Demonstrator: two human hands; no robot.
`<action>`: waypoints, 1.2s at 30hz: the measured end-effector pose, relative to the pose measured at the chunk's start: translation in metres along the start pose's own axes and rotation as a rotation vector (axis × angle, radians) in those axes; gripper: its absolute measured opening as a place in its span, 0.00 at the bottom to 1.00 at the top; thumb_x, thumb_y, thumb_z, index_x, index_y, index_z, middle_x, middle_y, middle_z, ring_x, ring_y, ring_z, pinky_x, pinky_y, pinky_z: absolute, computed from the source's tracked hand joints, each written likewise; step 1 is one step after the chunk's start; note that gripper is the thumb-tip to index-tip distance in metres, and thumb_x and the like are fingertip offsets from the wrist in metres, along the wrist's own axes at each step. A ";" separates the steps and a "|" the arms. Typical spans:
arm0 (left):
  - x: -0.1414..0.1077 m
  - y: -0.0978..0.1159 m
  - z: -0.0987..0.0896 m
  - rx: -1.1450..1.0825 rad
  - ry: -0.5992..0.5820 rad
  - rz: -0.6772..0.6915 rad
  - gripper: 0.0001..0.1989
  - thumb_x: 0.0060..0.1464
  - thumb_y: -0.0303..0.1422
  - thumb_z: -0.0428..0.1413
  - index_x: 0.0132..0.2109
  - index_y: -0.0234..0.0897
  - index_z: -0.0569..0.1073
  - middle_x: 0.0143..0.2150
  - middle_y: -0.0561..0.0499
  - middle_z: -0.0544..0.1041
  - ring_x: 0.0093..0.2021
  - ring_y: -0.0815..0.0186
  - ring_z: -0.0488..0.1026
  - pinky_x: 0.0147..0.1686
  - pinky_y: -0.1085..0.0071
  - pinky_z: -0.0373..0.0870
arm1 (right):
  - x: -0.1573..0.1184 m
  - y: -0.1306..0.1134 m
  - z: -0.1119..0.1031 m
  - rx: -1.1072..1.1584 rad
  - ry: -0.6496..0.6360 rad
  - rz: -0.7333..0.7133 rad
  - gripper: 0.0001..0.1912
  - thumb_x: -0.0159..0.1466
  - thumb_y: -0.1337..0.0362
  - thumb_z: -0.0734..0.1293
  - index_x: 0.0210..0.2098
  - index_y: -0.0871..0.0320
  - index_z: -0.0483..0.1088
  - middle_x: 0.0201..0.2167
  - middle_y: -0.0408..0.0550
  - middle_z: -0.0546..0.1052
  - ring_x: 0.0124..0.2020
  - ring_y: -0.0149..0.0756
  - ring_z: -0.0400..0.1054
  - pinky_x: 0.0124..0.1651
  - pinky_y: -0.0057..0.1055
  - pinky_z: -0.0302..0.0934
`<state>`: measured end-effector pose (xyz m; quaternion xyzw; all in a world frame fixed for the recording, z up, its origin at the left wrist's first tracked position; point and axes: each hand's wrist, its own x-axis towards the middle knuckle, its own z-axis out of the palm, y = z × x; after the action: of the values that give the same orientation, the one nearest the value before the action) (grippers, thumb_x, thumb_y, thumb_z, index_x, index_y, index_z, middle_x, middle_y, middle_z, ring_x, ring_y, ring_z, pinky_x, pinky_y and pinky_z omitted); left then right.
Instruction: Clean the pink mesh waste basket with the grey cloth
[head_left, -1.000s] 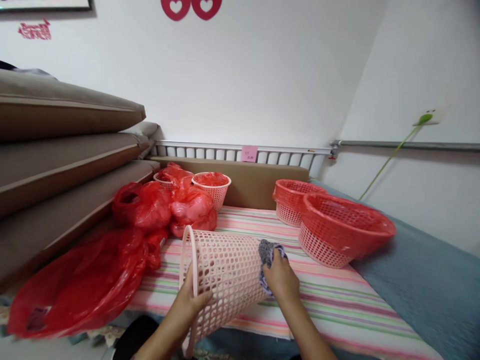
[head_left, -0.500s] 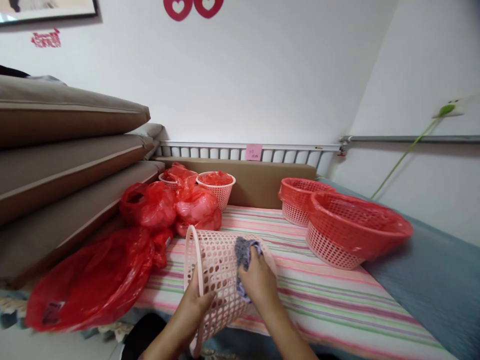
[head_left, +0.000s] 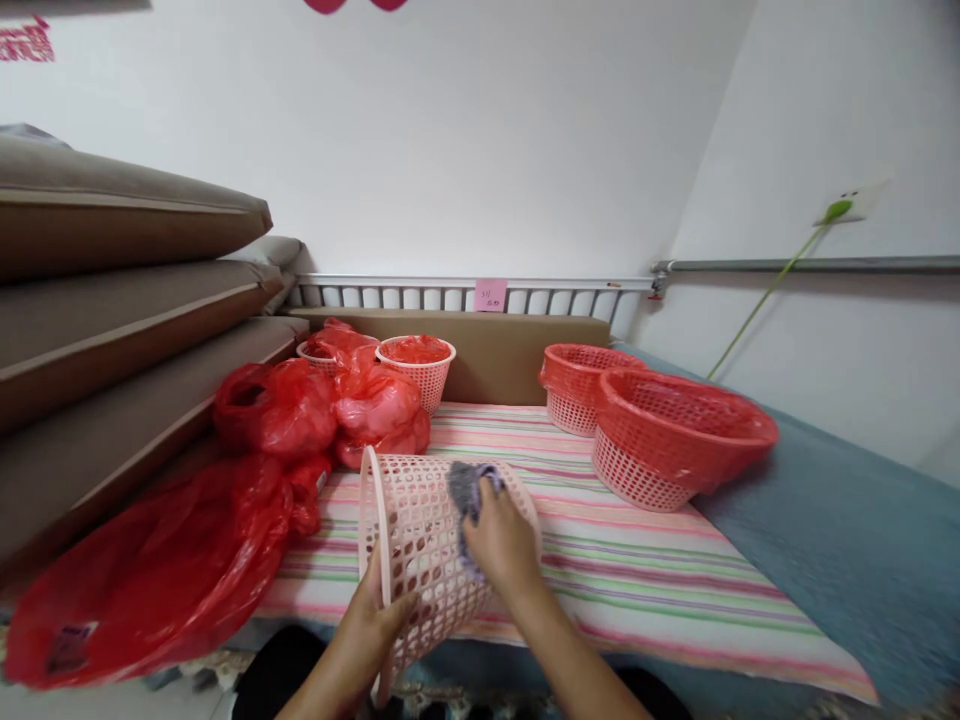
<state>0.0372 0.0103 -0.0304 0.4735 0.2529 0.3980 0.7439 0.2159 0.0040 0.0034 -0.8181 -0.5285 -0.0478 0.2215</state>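
A pale pink plastic basket (head_left: 427, 530) with a lattice wall lies tipped on its side, its mouth toward the left. My left hand (head_left: 379, 610) grips its rim, the thumb outside and the other fingers hidden within the mouth. Bunched in my right hand (head_left: 499, 535) is a grey and lilac cloth (head_left: 466, 490), pressed against the basket's outer wall near its base end. Beyond the basket, knotted red plastic bags (head_left: 382, 410) sit to the left, and a flat red bag (head_left: 165, 570) spreads over the near left edge.
Two pink baskets lined with red bags stand at right, the larger one (head_left: 675, 430) nearer. Another lined basket (head_left: 424, 375) stands at the back. Stacked cushions (head_left: 127, 290) rise at left. Beneath everything lies a striped cloth (head_left: 622, 560); a radiator (head_left: 420, 297) runs behind.
My right hand and the cloth have shifted slightly left along the basket's wall. My left hand keeps its grip on the rim. The whole view has turned a little right.
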 end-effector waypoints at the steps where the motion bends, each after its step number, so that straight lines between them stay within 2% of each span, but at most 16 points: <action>1: -0.001 0.000 0.001 -0.001 -0.001 -0.011 0.50 0.49 0.35 0.60 0.66 0.50 0.32 0.65 0.40 0.58 0.59 0.49 0.63 0.51 0.56 0.65 | 0.008 0.019 0.000 -0.030 0.006 0.089 0.23 0.58 0.66 0.60 0.54 0.59 0.60 0.44 0.56 0.71 0.44 0.43 0.67 0.41 0.33 0.59; 3: -0.002 0.001 0.003 0.016 -0.005 -0.012 0.50 0.48 0.37 0.60 0.66 0.50 0.34 0.65 0.40 0.58 0.59 0.49 0.63 0.52 0.56 0.64 | 0.020 0.052 -0.001 -0.066 -0.023 0.259 0.22 0.60 0.64 0.58 0.54 0.60 0.59 0.43 0.56 0.71 0.41 0.45 0.68 0.37 0.34 0.59; 5: -0.002 0.001 0.003 0.029 -0.007 -0.010 0.50 0.47 0.37 0.61 0.67 0.48 0.36 0.64 0.39 0.58 0.59 0.49 0.64 0.54 0.55 0.62 | 0.025 0.075 -0.002 -0.076 -0.050 0.350 0.21 0.61 0.62 0.57 0.53 0.59 0.58 0.42 0.56 0.72 0.40 0.45 0.69 0.35 0.35 0.59; 7: -0.002 -0.001 0.001 0.031 0.002 -0.011 0.50 0.46 0.38 0.62 0.66 0.46 0.39 0.64 0.39 0.58 0.59 0.49 0.63 0.55 0.55 0.61 | 0.024 0.085 -0.002 -0.084 -0.050 0.361 0.21 0.61 0.62 0.57 0.54 0.59 0.57 0.42 0.56 0.71 0.39 0.45 0.70 0.35 0.35 0.59; 9: -0.002 -0.003 -0.002 0.028 0.005 -0.013 0.50 0.46 0.38 0.63 0.66 0.45 0.39 0.64 0.38 0.58 0.59 0.49 0.63 0.56 0.55 0.60 | 0.021 0.083 -0.002 -0.100 -0.033 0.343 0.21 0.61 0.62 0.57 0.53 0.59 0.57 0.41 0.56 0.71 0.39 0.45 0.69 0.35 0.34 0.58; 11: -0.002 -0.005 -0.005 0.025 -0.013 -0.005 0.51 0.46 0.38 0.62 0.67 0.46 0.37 0.64 0.38 0.59 0.59 0.49 0.63 0.56 0.54 0.60 | 0.018 0.073 -0.002 -0.107 -0.034 0.329 0.20 0.61 0.62 0.57 0.52 0.59 0.58 0.40 0.55 0.72 0.39 0.45 0.69 0.34 0.34 0.58; 14: -0.003 -0.007 -0.008 0.039 -0.051 0.007 0.52 0.47 0.37 0.62 0.67 0.48 0.34 0.64 0.39 0.60 0.59 0.49 0.63 0.57 0.54 0.59 | 0.012 0.043 -0.004 -0.081 -0.026 0.250 0.20 0.60 0.63 0.58 0.52 0.59 0.59 0.41 0.55 0.71 0.40 0.44 0.69 0.35 0.33 0.58; 20: -0.004 -0.005 -0.006 0.061 -0.010 0.043 0.48 0.48 0.36 0.60 0.67 0.46 0.38 0.65 0.41 0.59 0.63 0.51 0.57 0.59 0.54 0.57 | -0.013 -0.047 -0.014 0.098 0.003 -0.097 0.21 0.57 0.65 0.61 0.51 0.58 0.62 0.43 0.53 0.71 0.42 0.40 0.68 0.41 0.31 0.59; 23: -0.005 -0.011 -0.007 0.071 -0.003 0.086 0.49 0.46 0.35 0.62 0.67 0.42 0.41 0.65 0.41 0.59 0.65 0.50 0.53 0.61 0.55 0.54 | -0.025 -0.076 -0.018 0.169 0.025 -0.218 0.20 0.57 0.64 0.61 0.50 0.57 0.63 0.43 0.53 0.71 0.42 0.41 0.67 0.43 0.32 0.59; 27: -0.005 -0.021 -0.011 0.050 0.005 0.092 0.48 0.45 0.37 0.62 0.67 0.41 0.44 0.63 0.41 0.63 0.62 0.47 0.58 0.59 0.52 0.56 | -0.031 -0.080 -0.019 0.190 0.013 -0.253 0.20 0.57 0.65 0.62 0.49 0.57 0.64 0.42 0.53 0.71 0.43 0.41 0.66 0.44 0.33 0.59; 29: -0.003 -0.018 -0.010 0.138 0.029 0.107 0.45 0.45 0.35 0.61 0.67 0.40 0.47 0.63 0.42 0.62 0.63 0.47 0.57 0.61 0.52 0.51 | -0.031 -0.077 -0.019 0.187 0.015 -0.253 0.19 0.57 0.65 0.61 0.49 0.57 0.64 0.42 0.53 0.71 0.43 0.41 0.67 0.44 0.33 0.60; 31: -0.001 -0.006 -0.005 0.225 0.040 0.170 0.44 0.45 0.32 0.61 0.66 0.39 0.50 0.65 0.44 0.59 0.65 0.49 0.52 0.64 0.54 0.45 | -0.032 -0.075 -0.019 0.171 0.013 -0.263 0.19 0.57 0.65 0.61 0.49 0.57 0.64 0.42 0.53 0.71 0.43 0.42 0.67 0.44 0.33 0.60; 33: 0.003 0.010 0.001 0.221 0.017 0.244 0.44 0.43 0.29 0.60 0.66 0.39 0.50 0.66 0.45 0.56 0.66 0.51 0.48 0.65 0.56 0.42 | -0.033 -0.074 -0.019 0.152 0.007 -0.276 0.20 0.57 0.66 0.61 0.49 0.57 0.64 0.43 0.53 0.70 0.43 0.41 0.67 0.44 0.33 0.60; 36: 0.005 0.027 0.008 0.098 -0.041 0.186 0.46 0.43 0.25 0.58 0.67 0.43 0.46 0.66 0.44 0.58 0.64 0.51 0.53 0.63 0.55 0.49 | -0.029 -0.064 -0.017 0.119 -0.002 -0.270 0.22 0.56 0.67 0.61 0.51 0.57 0.63 0.46 0.54 0.70 0.45 0.41 0.66 0.45 0.31 0.59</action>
<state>0.0362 0.0164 -0.0025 0.5387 0.2116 0.4427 0.6849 0.1490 -0.0054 0.0293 -0.7250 -0.6359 -0.0449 0.2608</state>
